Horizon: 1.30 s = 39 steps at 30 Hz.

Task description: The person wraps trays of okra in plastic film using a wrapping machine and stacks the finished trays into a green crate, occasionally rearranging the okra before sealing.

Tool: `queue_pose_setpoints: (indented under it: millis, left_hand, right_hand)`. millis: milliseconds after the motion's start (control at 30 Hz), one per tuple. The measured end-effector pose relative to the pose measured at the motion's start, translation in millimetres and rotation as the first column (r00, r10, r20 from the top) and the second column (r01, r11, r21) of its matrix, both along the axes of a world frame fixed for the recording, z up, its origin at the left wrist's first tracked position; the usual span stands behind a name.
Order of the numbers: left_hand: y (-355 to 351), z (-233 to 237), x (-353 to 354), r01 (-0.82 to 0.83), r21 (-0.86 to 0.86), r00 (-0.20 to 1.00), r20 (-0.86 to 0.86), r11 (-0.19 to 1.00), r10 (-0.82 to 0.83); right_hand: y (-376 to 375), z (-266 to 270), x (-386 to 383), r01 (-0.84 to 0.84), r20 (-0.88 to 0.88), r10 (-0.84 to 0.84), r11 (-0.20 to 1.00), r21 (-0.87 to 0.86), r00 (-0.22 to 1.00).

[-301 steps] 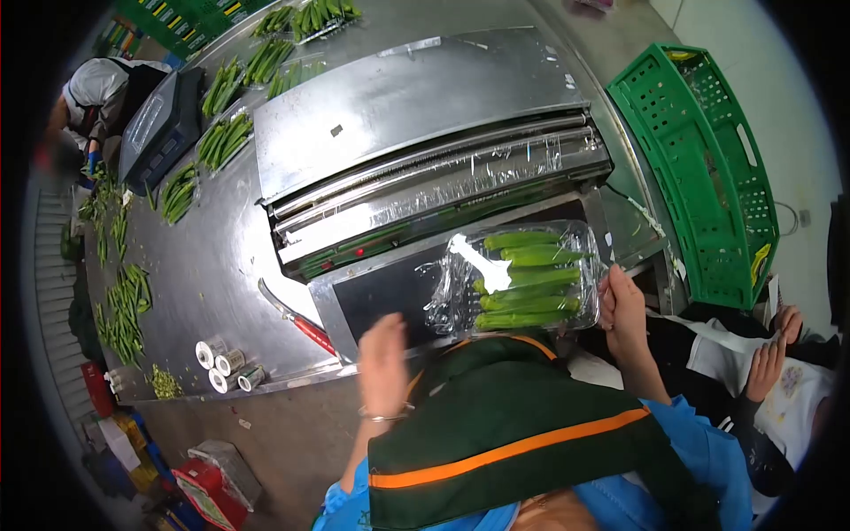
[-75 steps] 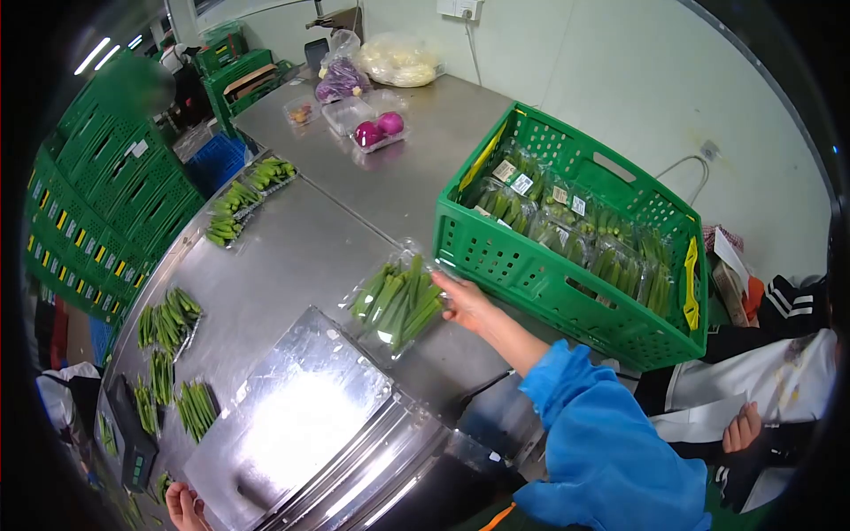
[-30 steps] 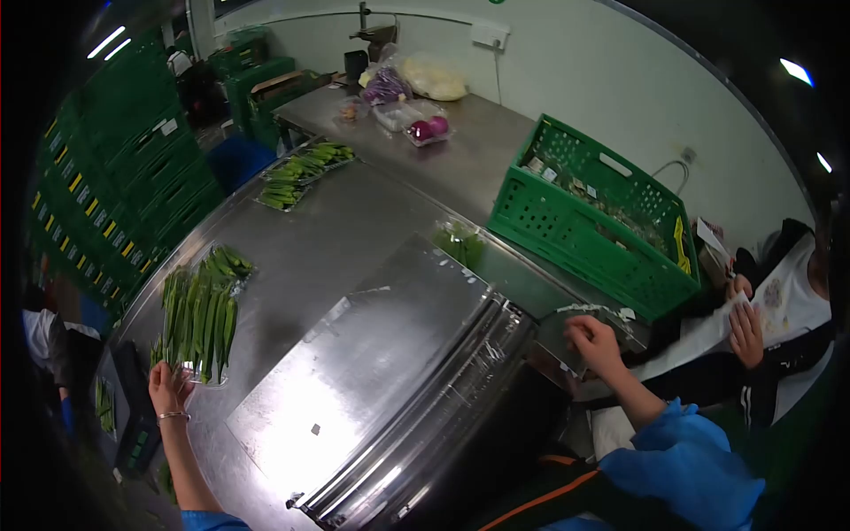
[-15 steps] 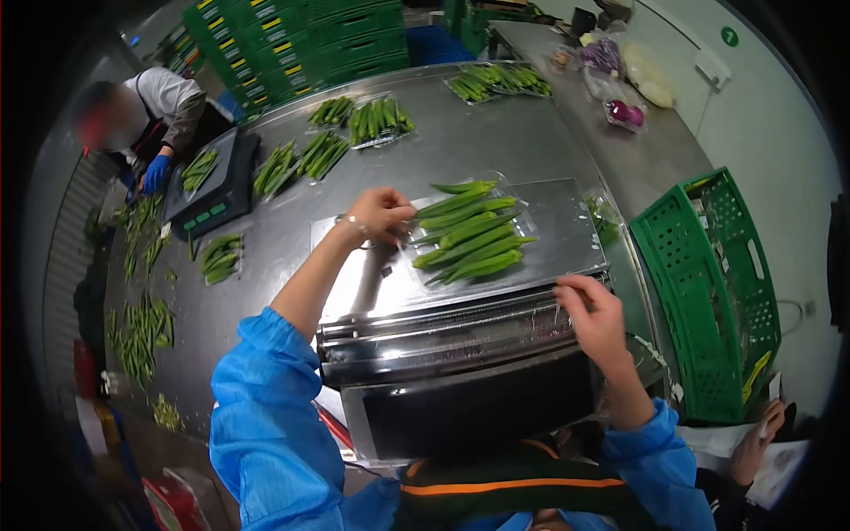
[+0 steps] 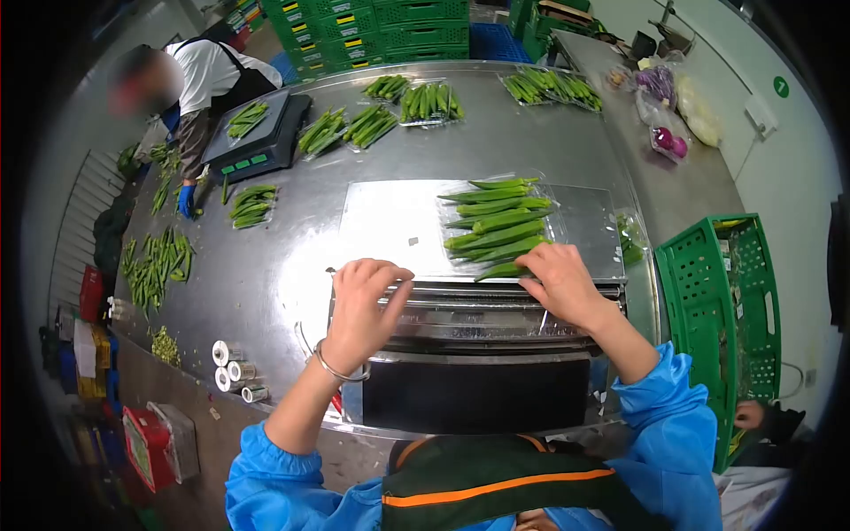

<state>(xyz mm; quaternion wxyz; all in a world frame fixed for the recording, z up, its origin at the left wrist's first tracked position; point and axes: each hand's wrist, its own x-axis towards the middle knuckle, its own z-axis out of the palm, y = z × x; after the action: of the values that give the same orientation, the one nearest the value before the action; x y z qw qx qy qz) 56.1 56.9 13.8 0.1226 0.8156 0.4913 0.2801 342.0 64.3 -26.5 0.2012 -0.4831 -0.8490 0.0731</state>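
Observation:
A clear tray of long green okra (image 5: 500, 221) lies on the flat metal plate (image 5: 580, 226) in front of me. My right hand (image 5: 562, 283) is at its lower right corner, fingertips against the lowest pods and thumb apart. Over the left end of the film roller (image 5: 443, 319), my left hand (image 5: 365, 305) has its fingers bent and thumb apart, with nothing visible in it. Thin clear film around the tray is hard to make out. Below the roller sits a black panel (image 5: 478, 394).
Several packs of okra (image 5: 431, 102) stand at the back. At left are a scale (image 5: 257, 133), loose okra (image 5: 158, 265) and a person's blue-gloved hand (image 5: 187, 201). A green crate (image 5: 699, 292) stands at right, with another person's hand (image 5: 750, 414) beside it. White rolls (image 5: 235, 372) lie lower left.
My left hand has left the tray's left side and come down to the roller. My right hand has moved from the roller's right end up to the okra tray. The whole view has shifted.

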Motion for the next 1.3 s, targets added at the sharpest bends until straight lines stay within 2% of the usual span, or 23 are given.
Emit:
queue_pose_setpoints:
  millis: [67, 167, 233, 300, 400, 500, 533, 567, 600, 633, 700, 733, 833, 900, 1033, 1100, 1133, 1167, 1233, 1267, 1300]
  left_hand:
    - [-11, -2, -4, -0.024, 0.001, 1.0, 0.015, 1.0, 0.024]
    - [-21, -14, -9, -0.066, -0.014, 0.997, 0.046, 0.998, 0.066]
    - [-22, -22, -11, -0.108, -0.053, 0.989, 0.098, 0.993, 0.112]
    - [-22, -28, -14, -0.127, -0.068, 0.982, 0.13, 0.99, 0.135]
    - [-25, -33, -19, -0.153, -0.077, 0.971, 0.174, 0.985, 0.164]
    - [-18, -33, -19, -0.148, -0.106, 0.972, 0.17, 0.983, 0.165]
    - [-13, -31, -15, -0.112, -0.118, 0.977, 0.167, 0.987, 0.131]
    - [-7, -29, -8, -0.112, -0.128, 0.976, 0.174, 0.985, 0.134]
    - [-1, -27, 0, -0.069, -0.1, 0.984, 0.156, 0.993, 0.084]
    - [6, -28, 9, -0.024, -0.072, 0.99, 0.136, 0.997, 0.034]
    - [21, -30, 27, 0.064, -0.034, 0.992, 0.11, 0.997, -0.06]
    - [29, -30, 40, 0.088, -0.009, 0.988, 0.129, 0.996, -0.086]
    - [56, -40, 74, 0.18, 0.001, 0.983, 0.026, 0.984, -0.18]
    - [78, -58, 84, 0.19, 0.042, 0.975, -0.126, 0.981, -0.184]
    - [101, -54, 77, 0.231, -0.068, 0.944, -0.224, 0.971, -0.24]
    - [102, -56, 72, 0.215, -0.106, 0.951, -0.202, 0.971, -0.233]
    - [100, -57, 72, 0.205, -0.149, 0.956, -0.182, 0.967, -0.231]
    - [98, -60, 72, 0.213, -0.152, 0.952, -0.191, 0.965, -0.24]
    - [97, -65, 73, 0.177, -0.143, 0.975, -0.109, 0.974, -0.194]
    - [93, -63, 70, 0.153, -0.13, 0.98, -0.108, 0.98, -0.168]
    - [89, -59, 66, 0.121, -0.151, 0.984, -0.11, 0.981, -0.139]
  right_hand:
    - [2, 1, 0, 0.027, 0.131, -0.02, 0.998, -0.052, 0.991]
    - [6, 10, -1, 0.019, 0.172, -0.005, 0.997, -0.079, 0.985]
    - [9, 16, 2, -0.007, 0.179, 0.024, 0.996, -0.094, 0.984]
    - [12, 18, 4, -0.072, 0.094, 0.102, 0.957, -0.282, 0.99]
    - [14, 10, 7, -0.088, 0.012, 0.094, 0.963, -0.256, 0.996]
    - [15, 20, 5, -0.014, 0.081, 0.046, 0.935, -0.355, 0.996]
    - [15, 19, 5, -0.012, 0.089, 0.048, 0.931, -0.364, 0.995]
    - [15, 18, 5, -0.015, 0.095, 0.046, 0.953, -0.302, 0.994]
    - [15, 17, 6, -0.019, 0.1, 0.044, 0.971, -0.238, 0.994]
    - [14, 17, 7, -0.015, 0.108, 0.042, 0.97, -0.244, 0.993]
    - [10, 17, 12, 0.143, 0.162, -0.109, 0.966, -0.214, 0.981]
    - [9, 17, 13, 0.145, 0.174, -0.108, 0.965, -0.219, 0.979]
    - [8, 11, 13, 0.152, 0.094, -0.133, 0.958, -0.244, 0.987]
    - [10, 6, 14, 0.121, 0.063, -0.108, 0.961, -0.248, 0.992]
    - [14, 35, 31, 0.014, -0.035, -0.028, 0.941, -0.339, 0.999]
    - [23, 51, 36, 0.083, -0.298, -0.204, 0.924, -0.373, 0.933]
    - [35, 52, 34, 0.157, -0.269, -0.224, 0.956, -0.249, 0.937]
    - [50, 47, 34, 0.143, -0.198, -0.175, 0.976, -0.167, 0.965]
    - [81, 19, 35, 0.052, -0.154, -0.033, 0.992, 0.116, 0.987]
    - [93, 1, 43, 0.057, -0.159, -0.036, 0.99, 0.128, 0.987]
    - [103, -17, 54, 0.247, -0.204, -0.239, 0.969, 0.014, 0.949]
